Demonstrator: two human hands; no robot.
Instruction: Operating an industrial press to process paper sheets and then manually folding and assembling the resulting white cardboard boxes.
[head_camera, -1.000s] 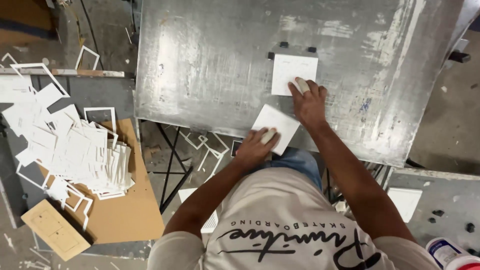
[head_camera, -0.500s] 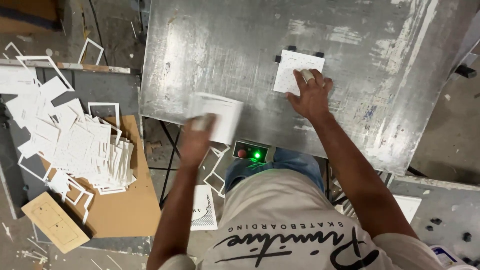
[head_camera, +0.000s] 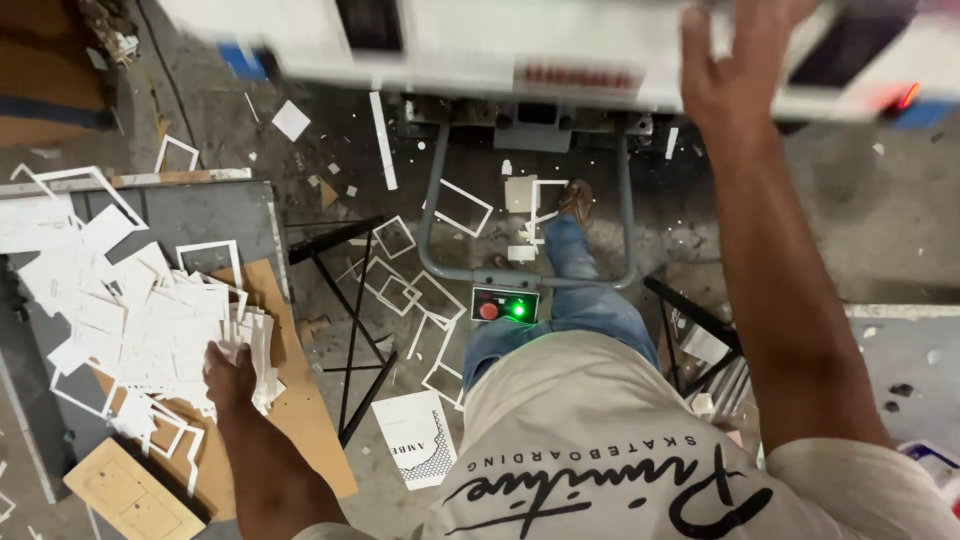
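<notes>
left hand (head_camera: 232, 372): down at the person's left, fingers curled on the edge of the heap of white die-cut card pieces (head_camera: 130, 320); appears to be gripping the near sheets, but how many it holds cannot be told
right hand (head_camera: 735, 65): raised at top of view, fingers spread, nothing in it, against the blurred white machine panel (head_camera: 560, 50); contact with the panel cannot be told
card heap: loose pile of white rectangles and hollow frames, lying on the brown cardboard sheet (head_camera: 300, 440) and the grey side table (head_camera: 215, 215) on the left
cardboard sheet: flat, overhangs the table edge toward the person
wooden block (head_camera: 133, 492): pale, rectangular, at the near-left corner, just beside the heap, apart from the left hand
control box (head_camera: 505, 305): small, dark, one red button and one lit green lamp, in front of the person's knees, on the grey tubular frame (head_camera: 432, 220)
floor (head_camera: 330, 110): grey concrete, scattered white offcuts and frames; one printed white sheet (head_camera: 418, 438) near the person's left leg
black metal stand (head_camera: 350, 330): between the side table and the person's legs
person: white printed shirt, blue jeans, brown shoe (head_camera: 575, 200) forward under the machine
</notes>
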